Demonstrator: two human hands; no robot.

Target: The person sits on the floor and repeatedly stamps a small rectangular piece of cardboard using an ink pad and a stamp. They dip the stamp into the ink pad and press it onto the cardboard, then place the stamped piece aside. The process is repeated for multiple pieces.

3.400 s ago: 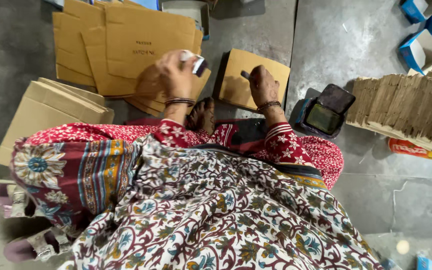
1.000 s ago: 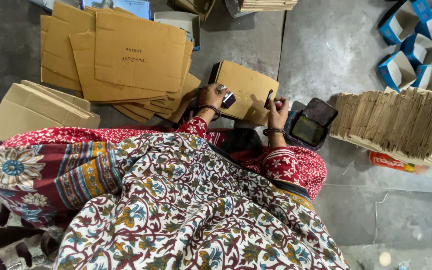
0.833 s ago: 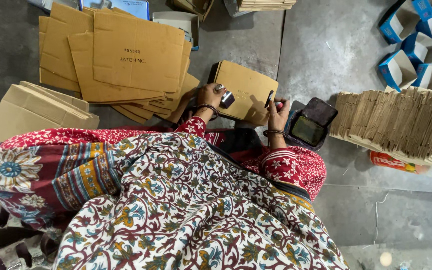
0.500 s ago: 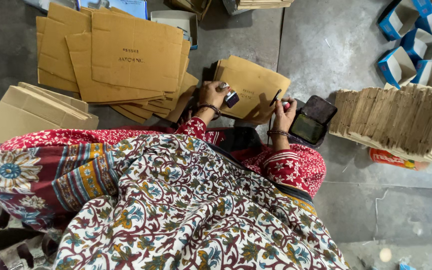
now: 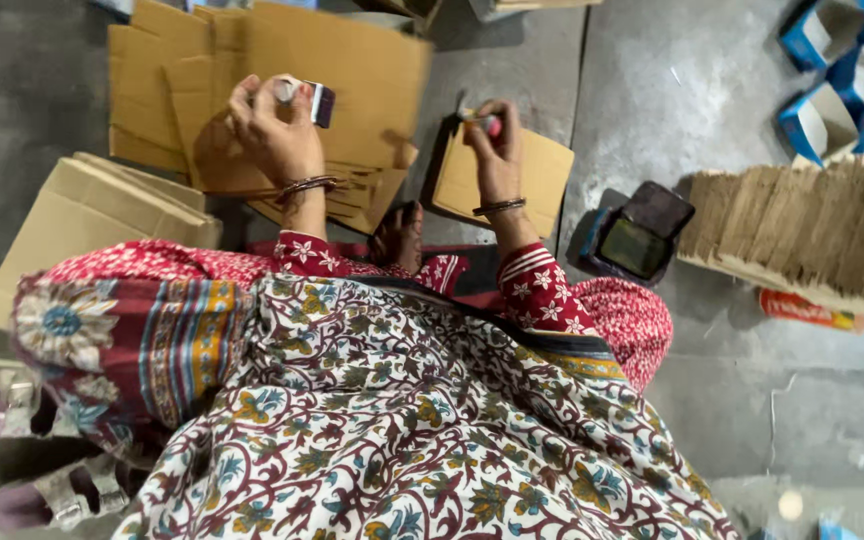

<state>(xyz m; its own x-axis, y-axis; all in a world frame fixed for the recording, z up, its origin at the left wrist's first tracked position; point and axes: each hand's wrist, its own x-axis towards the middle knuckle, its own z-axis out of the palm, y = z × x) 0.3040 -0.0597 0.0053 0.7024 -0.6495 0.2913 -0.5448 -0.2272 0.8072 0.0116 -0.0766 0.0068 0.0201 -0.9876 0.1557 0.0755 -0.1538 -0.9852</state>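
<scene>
Left hand (image 5: 277,135) pinching a small light stamp-like block (image 5: 310,100); right hand (image 5: 497,145) clasping a small pink-tipped piece (image 5: 487,122) (rigid, fingertip-held), above cardboard sheets (image 5: 352,70).

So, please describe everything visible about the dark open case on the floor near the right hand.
The dark case lies on the grey floor, lid flipped open and tilted back. Its tray holds a greenish-dark pad with a blue rim. It looks like plastic. It sits between the small cardboard sheet and the stacked cardboard row. No hand touches it.
</scene>
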